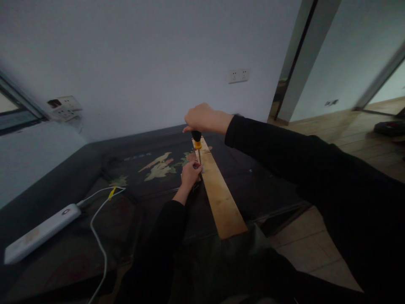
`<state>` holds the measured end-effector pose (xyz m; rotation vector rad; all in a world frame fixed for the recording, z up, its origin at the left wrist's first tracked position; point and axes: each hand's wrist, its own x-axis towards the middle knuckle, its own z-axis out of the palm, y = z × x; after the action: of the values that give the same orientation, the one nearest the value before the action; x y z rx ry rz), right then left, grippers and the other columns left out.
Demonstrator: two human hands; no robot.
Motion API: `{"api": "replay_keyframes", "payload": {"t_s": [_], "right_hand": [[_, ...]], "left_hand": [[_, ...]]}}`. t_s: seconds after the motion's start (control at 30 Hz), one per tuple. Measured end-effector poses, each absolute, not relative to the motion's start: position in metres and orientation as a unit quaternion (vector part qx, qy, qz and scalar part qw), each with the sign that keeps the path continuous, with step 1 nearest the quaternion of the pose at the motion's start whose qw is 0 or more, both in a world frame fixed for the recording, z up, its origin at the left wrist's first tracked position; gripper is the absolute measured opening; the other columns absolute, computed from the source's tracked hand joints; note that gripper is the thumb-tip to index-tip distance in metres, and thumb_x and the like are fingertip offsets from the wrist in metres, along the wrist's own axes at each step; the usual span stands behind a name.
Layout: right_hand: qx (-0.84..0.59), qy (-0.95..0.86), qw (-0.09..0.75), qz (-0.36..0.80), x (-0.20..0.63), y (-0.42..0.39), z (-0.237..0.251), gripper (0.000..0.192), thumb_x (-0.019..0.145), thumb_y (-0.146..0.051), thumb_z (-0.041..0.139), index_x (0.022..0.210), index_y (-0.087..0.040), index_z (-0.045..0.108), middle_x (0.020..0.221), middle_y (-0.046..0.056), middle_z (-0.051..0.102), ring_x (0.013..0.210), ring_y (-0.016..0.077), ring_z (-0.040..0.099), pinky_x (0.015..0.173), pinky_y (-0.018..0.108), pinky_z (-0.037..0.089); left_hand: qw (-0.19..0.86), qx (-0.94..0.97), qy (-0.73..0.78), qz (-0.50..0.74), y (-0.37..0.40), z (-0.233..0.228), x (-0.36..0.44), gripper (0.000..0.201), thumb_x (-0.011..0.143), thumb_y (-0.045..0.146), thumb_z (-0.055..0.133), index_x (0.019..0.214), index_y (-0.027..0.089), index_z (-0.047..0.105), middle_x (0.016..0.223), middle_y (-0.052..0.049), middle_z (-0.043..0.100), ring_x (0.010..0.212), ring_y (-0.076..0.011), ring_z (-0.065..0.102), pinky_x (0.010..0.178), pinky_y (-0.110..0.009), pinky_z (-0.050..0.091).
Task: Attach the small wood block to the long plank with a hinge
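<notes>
My right hand (204, 118) is wrapped over the top of a screwdriver (198, 145) with a black and yellow handle, held upright. Its metal shaft points down to the left edge of a long wooden board (221, 198). Low beside that edge, my left hand (190, 174) is closed near the screwdriver's tip, fingers pinched around something small with a bit of red showing. What exactly it grips is too small to make out. The board lies lengthwise on a dark table (177, 219), its near end towards my lap.
A white power strip (41, 234) with a white cable (98, 240) lies at the left of the table. Bird and flower inlays (160, 166) decorate the tabletop. Wall sockets (238, 76) are behind it. A dark case (389, 128) rests on the floor at far right.
</notes>
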<state>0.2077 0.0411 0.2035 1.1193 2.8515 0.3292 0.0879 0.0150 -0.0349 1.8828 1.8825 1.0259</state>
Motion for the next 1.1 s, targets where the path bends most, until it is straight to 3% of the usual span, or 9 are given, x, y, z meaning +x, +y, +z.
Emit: {"api": "replay_keyframes", "payload": {"t_s": [0.1,0.23,0.37,0.63,0.73,0.87,1.1], "right_hand": [[0.383,0.919,0.055,0.071,0.213,0.043,0.21,0.053,0.09,-0.052,0.06,0.121,-0.009,0.068,0.102,0.013,0.07,0.094,0.0229,0.064,0.081,0.034,0.045],[0.353,0.931,0.091,0.003,0.217,0.044,0.218,0.043,0.091,-0.036,0.062,0.126,-0.011,0.066,0.103,0.009,0.07,0.089,0.0184,0.063,0.079,0.032,0.045],[0.36,0.93,0.056,0.055,0.214,0.04,0.214,0.04,0.093,-0.033,0.06,0.124,-0.01,0.067,0.107,0.013,0.07,0.096,0.0221,0.063,0.081,0.034,0.043],[0.403,0.903,-0.017,0.149,0.207,0.028,0.201,0.051,0.094,-0.05,0.055,0.119,-0.008,0.069,0.104,0.016,0.07,0.097,0.0245,0.063,0.085,0.036,0.042],[0.389,0.916,0.016,0.101,0.212,0.03,0.21,0.05,0.091,-0.05,0.06,0.12,-0.01,0.069,0.106,0.014,0.07,0.094,0.0236,0.063,0.081,0.034,0.043],[0.351,0.933,0.08,0.024,0.218,0.032,0.223,0.043,0.091,-0.036,0.062,0.127,-0.012,0.065,0.103,0.009,0.07,0.088,0.0189,0.063,0.077,0.032,0.044],[0.383,0.916,0.035,0.116,0.21,0.034,0.214,0.041,0.092,-0.036,0.06,0.123,-0.01,0.068,0.105,0.015,0.07,0.095,0.0237,0.063,0.078,0.034,0.044]], "left_hand": [[0.157,0.643,0.664,0.348,0.016,-0.034,0.087,0.009,0.078,0.024,0.069,0.084,0.018,0.073,0.093,-0.008,0.075,0.092,-0.0216,0.068,0.085,-0.031,0.049],[0.167,0.66,0.648,0.341,0.017,-0.033,0.084,0.009,0.075,0.022,0.07,0.083,0.017,0.072,0.093,-0.007,0.076,0.09,-0.0206,0.069,0.085,-0.03,0.049],[0.159,0.667,0.646,0.335,0.018,-0.032,0.082,0.008,0.075,0.021,0.07,0.082,0.017,0.07,0.091,-0.008,0.075,0.089,-0.0206,0.068,0.083,-0.03,0.049],[0.165,0.663,0.645,0.344,0.015,-0.03,0.085,0.009,0.075,0.02,0.071,0.083,0.017,0.068,0.092,-0.006,0.075,0.088,-0.0192,0.068,0.082,-0.029,0.049],[0.162,0.662,0.644,0.348,0.015,-0.032,0.084,0.01,0.075,0.022,0.071,0.084,0.018,0.069,0.093,-0.006,0.075,0.09,-0.0199,0.068,0.084,-0.03,0.049],[0.162,0.664,0.643,0.345,0.017,-0.035,0.084,0.01,0.075,0.022,0.071,0.084,0.018,0.07,0.093,-0.007,0.075,0.089,-0.0202,0.069,0.083,-0.03,0.049],[0.167,0.67,0.64,0.337,0.018,-0.034,0.083,0.013,0.075,0.024,0.075,0.085,0.017,0.071,0.093,-0.008,0.075,0.089,-0.0205,0.069,0.082,-0.03,0.049]]}}
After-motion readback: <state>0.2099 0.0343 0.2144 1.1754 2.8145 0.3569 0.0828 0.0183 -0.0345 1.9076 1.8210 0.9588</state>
